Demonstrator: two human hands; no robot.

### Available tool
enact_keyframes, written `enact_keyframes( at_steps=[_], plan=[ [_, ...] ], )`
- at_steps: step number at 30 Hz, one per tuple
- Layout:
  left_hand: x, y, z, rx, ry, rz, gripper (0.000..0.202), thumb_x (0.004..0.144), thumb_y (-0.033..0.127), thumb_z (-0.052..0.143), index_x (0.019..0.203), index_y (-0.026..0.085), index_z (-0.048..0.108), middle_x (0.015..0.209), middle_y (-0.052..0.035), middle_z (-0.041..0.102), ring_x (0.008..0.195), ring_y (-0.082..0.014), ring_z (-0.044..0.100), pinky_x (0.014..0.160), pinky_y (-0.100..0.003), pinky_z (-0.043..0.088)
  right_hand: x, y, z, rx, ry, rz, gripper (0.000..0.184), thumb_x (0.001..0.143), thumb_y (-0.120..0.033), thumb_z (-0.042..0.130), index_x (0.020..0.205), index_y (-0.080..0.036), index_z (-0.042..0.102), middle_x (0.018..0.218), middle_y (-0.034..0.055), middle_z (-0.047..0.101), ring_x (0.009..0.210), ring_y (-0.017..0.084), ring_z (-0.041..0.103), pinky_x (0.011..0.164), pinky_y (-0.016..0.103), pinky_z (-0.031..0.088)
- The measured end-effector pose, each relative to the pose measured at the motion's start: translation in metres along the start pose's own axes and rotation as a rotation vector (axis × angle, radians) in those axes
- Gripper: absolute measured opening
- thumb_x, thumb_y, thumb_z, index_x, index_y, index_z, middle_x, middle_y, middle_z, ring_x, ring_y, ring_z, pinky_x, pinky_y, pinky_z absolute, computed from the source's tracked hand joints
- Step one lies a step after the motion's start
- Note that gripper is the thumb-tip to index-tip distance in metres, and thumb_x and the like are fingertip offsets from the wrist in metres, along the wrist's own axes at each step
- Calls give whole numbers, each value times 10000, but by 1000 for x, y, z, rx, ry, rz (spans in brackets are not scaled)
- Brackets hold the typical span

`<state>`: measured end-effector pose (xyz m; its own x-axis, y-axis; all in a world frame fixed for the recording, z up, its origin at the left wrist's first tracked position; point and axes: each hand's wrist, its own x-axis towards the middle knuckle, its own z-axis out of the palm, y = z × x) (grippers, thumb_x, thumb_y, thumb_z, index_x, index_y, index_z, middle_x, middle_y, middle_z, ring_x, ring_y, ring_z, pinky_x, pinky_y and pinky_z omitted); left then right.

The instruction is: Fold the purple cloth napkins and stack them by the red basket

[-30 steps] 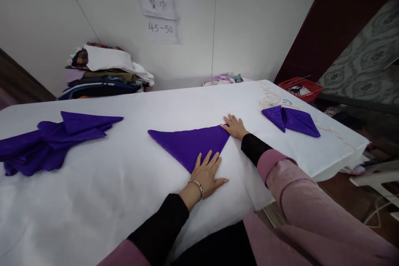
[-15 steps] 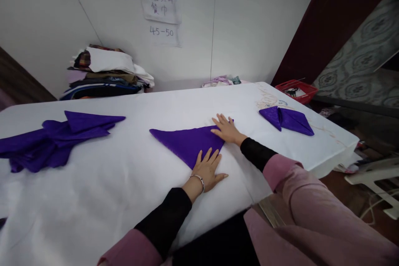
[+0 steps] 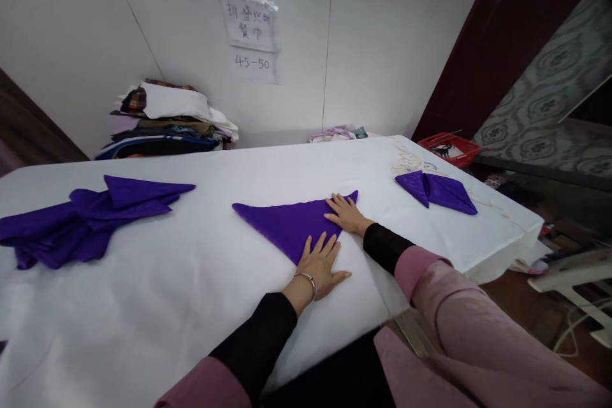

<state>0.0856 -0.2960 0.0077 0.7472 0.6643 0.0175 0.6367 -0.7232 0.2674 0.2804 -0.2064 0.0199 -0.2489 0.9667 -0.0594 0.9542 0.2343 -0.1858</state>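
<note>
A purple cloth napkin [image 3: 282, 222], folded into a triangle, lies flat on the white tablecloth [image 3: 191, 306] in front of me. Its long edge faces the wall and one corner points toward me. My left hand [image 3: 319, 266], with a bracelet at the wrist, rests with fingers spread over the near corner. On the right-hand part of the napkin lies my right hand [image 3: 348, 214], flat, its fingers stretched across the cloth near the right tip. Both palms hide some of the right and near edges.
Loose purple napkins [image 3: 90, 220] lie bunched at the left. A folded purple napkin [image 3: 447, 191] is at the right, near a red basket [image 3: 449, 148]. Stacked clothes [image 3: 167, 118] stand against the wall below a paper sign [image 3: 253, 38]. A white stool [image 3: 574, 284] stands off the table's right side.
My right hand has slid slightly toward me and away from the right tip, which now shows more. My left hand stays on the near corner. The whole view has shifted a little.
</note>
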Motion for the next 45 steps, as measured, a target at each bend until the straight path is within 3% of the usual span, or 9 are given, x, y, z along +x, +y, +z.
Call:
enact_keyframes(
  at_steps=[9, 12, 14, 18, 22, 26, 32, 37, 45],
  plan=[
    [-2, -2, 3, 22, 19, 16, 748, 843, 682, 259, 1448, 241, 258, 1529, -45, 236, 1419, -288, 71, 1118, -581, 69, 27, 40, -8, 2, -26, 24, 710, 902, -631, 204, 1472, -208, 204, 1551, 84, 111, 1424, 239, 35, 1124, 458, 50],
    [-3, -2, 3, 14, 7, 16, 760, 840, 690, 243, 1448, 235, 257, 1531, -44, 227, 1420, -287, 66, 1119, -581, 59, 37, 52, -13, 192, 32, 41, 698, 869, -636, 340, 1431, -221, 326, 1531, 69, 211, 1418, 228, 105, 1136, 415, 52],
    [-4, -2, 2, 1, 3, 18, 765, 842, 692, 225, 1449, 225, 254, 1534, -41, 215, 1421, -281, 64, 1122, -576, 49, 43, 62, -20, 408, 156, 133, 662, 858, -615, 397, 1393, -225, 395, 1497, 53, 310, 1396, 208, 204, 1136, 361, 123],
    [-5, -2, 1, -9, 3, 20, 759, 848, 684, 224, 1448, 221, 251, 1536, -41, 210, 1422, -279, 59, 1124, -573, 43, 37, 83, -40, 608, 378, 363, 594, 941, -509, 200, 1405, -158, 321, 1478, 105, 335, 1323, 195, 353, 1020, 340, 365],
    [-4, -1, -1, -10, -1, 18, 749, 851, 675, 245, 1448, 224, 256, 1534, -49, 215, 1421, -287, 65, 1123, -581, 54, 11, 95, -50, 721, 371, 497, 439, 919, -464, 353, 1115, -120, 544, 1139, 158, 627, 867, 176, 646, 652, 262, 515],
    [-3, 0, -3, -13, -8, 12, 749, 847, 677, 263, 1444, 224, 268, 1530, -57, 228, 1419, -291, 80, 1120, -585, 68, -2, 90, -45, 809, 276, 542, 333, 849, -455, 530, 747, -141, 575, 764, 92, 675, 476, 90, 549, 426, 208, 412],
    [-2, -1, 0, 3, 5, 10, 750, 844, 681, 260, 1442, 229, 274, 1528, -53, 234, 1419, -288, 81, 1121, -580, 59, 11, 75, -38, 857, 196, 565, 353, 781, -421, 639, 567, -168, 520, 480, -6, 552, 345, 61, 393, 345, 206, 292],
    [-2, -1, 0, -5, 5, 6, 758, 843, 694, 220, 1432, 223, 296, 1531, -51, 224, 1419, -281, 84, 1120, -578, 54, 18, 67, -40, 877, 187, 552, 275, 788, -288, 639, 573, -169, 517, 469, -29, 541, 358, 54, 400, 352, 185, 290],
    [-3, 4, -4, 24, 12, -20, 743, 845, 663, 291, 1444, 224, 266, 1535, -74, 205, 1415, -290, 107, 1116, -582, 51, 21, 70, -38, 799, 179, 552, 258, 825, -238, 571, 583, -165, 522, 491, -21, 566, 358, 52, 397, 359, 182, 303]
  ],
)
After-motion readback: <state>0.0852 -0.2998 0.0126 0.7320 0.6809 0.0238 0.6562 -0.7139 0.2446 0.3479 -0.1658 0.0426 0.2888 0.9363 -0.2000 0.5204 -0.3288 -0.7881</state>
